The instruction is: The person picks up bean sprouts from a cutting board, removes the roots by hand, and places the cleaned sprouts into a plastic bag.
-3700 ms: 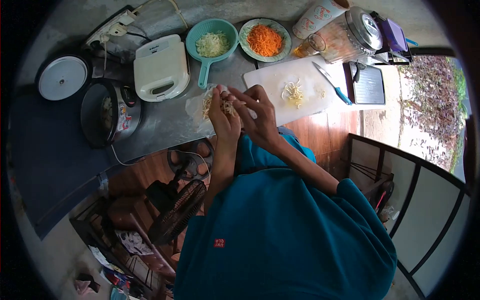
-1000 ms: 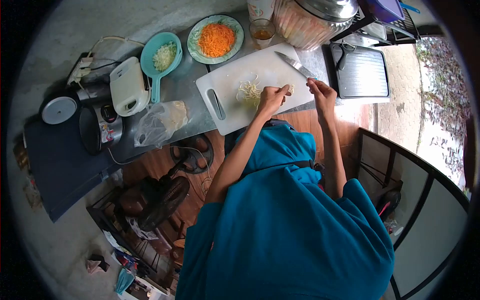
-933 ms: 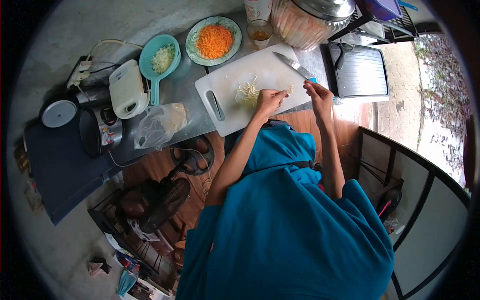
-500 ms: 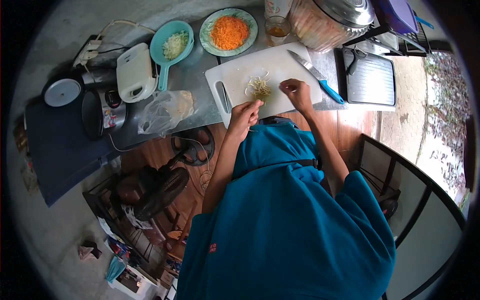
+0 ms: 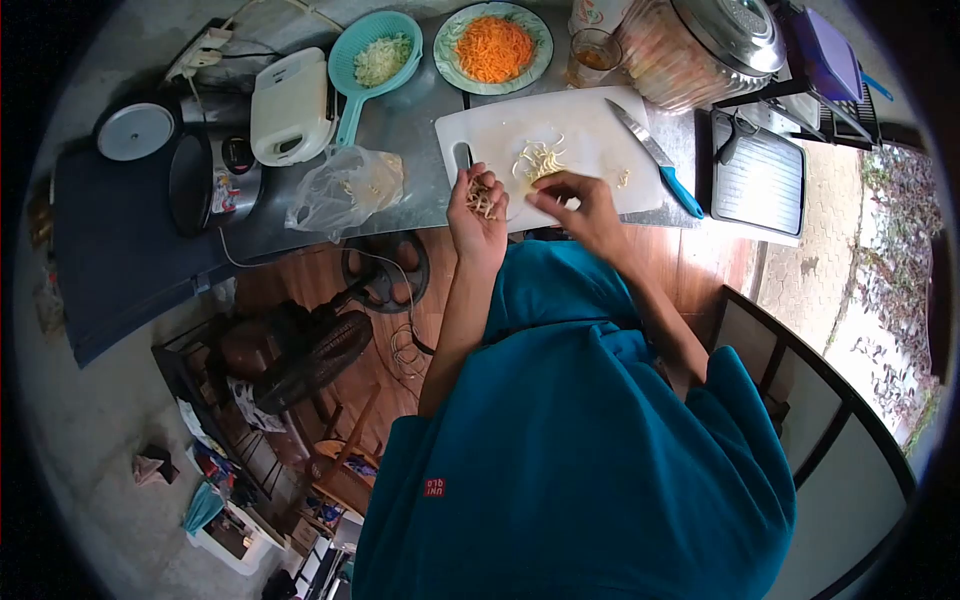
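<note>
Ideally, your left hand [image 5: 478, 230], curled around thin brownish strands [image 5: 482, 198], squeezes softly; your right hand [image 5: 592, 208] (blurred, I cannot tell its grip) should pick lightly beside the pale stringy pile [image 5: 541, 157] on the white plastic board [image 5: 590, 112].

Red tag [image 5: 434, 487] on front of teal shirt [image 5: 580, 440]: "UNI" / "QLO", i.e. UNIQLO, two lines, pale letters, upside down in view. White cup [image 5: 597, 13], top edge of view: red/pink print, partly cut off, can't be read. Cooker [image 5: 246, 180]: sticker [image 5: 225, 190] on side, too small to read. White sandwich maker [image 5: 291, 108]: tiny dark mark on lid, illegible.
</note>
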The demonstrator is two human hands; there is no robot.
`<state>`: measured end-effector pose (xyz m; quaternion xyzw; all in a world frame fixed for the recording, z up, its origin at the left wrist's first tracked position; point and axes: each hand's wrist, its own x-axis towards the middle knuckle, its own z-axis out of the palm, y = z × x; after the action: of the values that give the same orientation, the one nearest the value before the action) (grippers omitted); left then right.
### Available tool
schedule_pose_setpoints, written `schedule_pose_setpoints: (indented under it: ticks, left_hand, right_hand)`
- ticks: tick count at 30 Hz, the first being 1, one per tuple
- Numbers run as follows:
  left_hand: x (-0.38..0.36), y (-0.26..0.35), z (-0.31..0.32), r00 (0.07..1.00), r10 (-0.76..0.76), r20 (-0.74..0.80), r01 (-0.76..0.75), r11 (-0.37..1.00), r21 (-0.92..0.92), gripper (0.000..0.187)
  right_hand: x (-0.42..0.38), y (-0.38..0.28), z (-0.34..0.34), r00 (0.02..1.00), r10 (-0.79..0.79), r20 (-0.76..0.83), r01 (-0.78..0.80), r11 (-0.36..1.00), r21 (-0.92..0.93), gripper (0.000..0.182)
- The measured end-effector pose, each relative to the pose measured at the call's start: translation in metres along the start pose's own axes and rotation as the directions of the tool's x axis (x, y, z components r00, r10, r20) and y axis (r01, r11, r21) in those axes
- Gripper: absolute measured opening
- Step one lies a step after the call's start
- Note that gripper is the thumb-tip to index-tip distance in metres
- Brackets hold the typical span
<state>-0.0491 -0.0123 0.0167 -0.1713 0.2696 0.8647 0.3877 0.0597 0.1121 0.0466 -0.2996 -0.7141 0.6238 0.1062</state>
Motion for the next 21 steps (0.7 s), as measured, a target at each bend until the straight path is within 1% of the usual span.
schedule_pose_setpoints:
  ticks: [1,2,3,5,7,9,11,12,14,15,16,17,18,19,21]
  left_hand:
    - [-0.001,0.000,0.007,1.000,-0.003,0.003,0.003,1.000,0.002,0.028]
    - [-0.002,-0.001,0.014,1.000,0.029,0.000,-0.029,1.000,-0.005,0.026]
    - [-0.002,-0.002,0.020,0.998,0.063,-0.003,-0.063,0.998,-0.011,0.025]
    - [-0.003,-0.005,0.028,0.998,0.061,0.021,-0.060,0.998,-0.029,0.024]
    - [-0.002,-0.006,0.029,0.997,0.060,0.042,-0.058,0.997,-0.045,0.023]
    - [0.000,-0.007,0.031,0.993,0.058,0.103,-0.048,0.994,-0.095,0.022]
    - [0.001,-0.005,0.035,0.990,0.069,0.121,-0.054,0.991,-0.126,0.023]
    - [0.001,-0.004,0.039,0.987,0.082,0.137,-0.060,0.986,-0.157,0.023]
    - [0.000,-0.001,0.043,0.990,0.082,0.119,-0.063,0.985,-0.159,0.023]
    - [0.000,0.000,0.044,0.992,0.079,0.099,-0.063,0.985,-0.160,0.023]
    - [0.001,0.002,0.041,0.992,0.080,0.097,-0.064,0.985,-0.157,0.023]
    - [0.003,0.003,0.036,0.988,0.086,0.126,-0.066,0.985,-0.158,0.023]
    - [0.005,0.004,0.034,0.983,0.092,0.161,-0.066,0.985,-0.160,0.022]
    - [0.007,0.005,0.034,0.981,0.091,0.171,-0.063,0.985,-0.163,0.022]
    - [0.007,0.005,0.034,0.992,0.083,0.091,-0.072,0.990,-0.124,0.025]
  right_hand:
    - [-0.006,-0.011,0.005,0.998,-0.060,0.030,0.061,0.998,-0.029,0.024]
    - [-0.010,-0.019,0.008,0.991,-0.119,0.063,0.123,0.991,-0.058,0.025]
    - [-0.011,-0.024,0.010,0.991,-0.121,0.059,0.125,0.990,-0.059,0.025]
    - [-0.013,-0.028,0.013,0.981,-0.193,0.009,0.193,0.978,-0.081,0.022]
    - [-0.012,-0.024,0.012,0.983,-0.181,-0.001,0.181,0.982,-0.063,0.020]
    - [-0.013,-0.023,0.008,0.985,-0.173,-0.008,0.172,0.984,-0.049,0.018]
    - [-0.013,-0.027,0.003,0.989,-0.138,0.046,0.142,0.985,-0.095,0.015]
    - [-0.014,-0.029,0.001,0.989,-0.141,0.046,0.144,0.985,-0.097,0.015]
    - [-0.015,-0.031,0.000,0.995,-0.087,0.043,0.089,0.994,-0.064,0.018]
    - [-0.014,-0.031,-0.002,0.995,-0.089,0.045,0.092,0.994,-0.063,0.018]
    - [-0.013,-0.030,-0.003,0.996,-0.013,0.083,0.005,0.995,0.097,0.018]
    - [-0.014,-0.030,-0.004,0.990,0.058,0.131,-0.090,0.963,0.253,0.018]
    - [-0.015,-0.039,-0.009,0.975,0.122,0.187,-0.173,0.943,0.285,0.017]
    - [-0.015,-0.040,-0.012,0.977,0.116,0.181,-0.165,0.945,0.282,0.017]
    - [-0.013,-0.039,-0.018,0.983,0.027,0.182,-0.088,0.936,0.340,0.016]
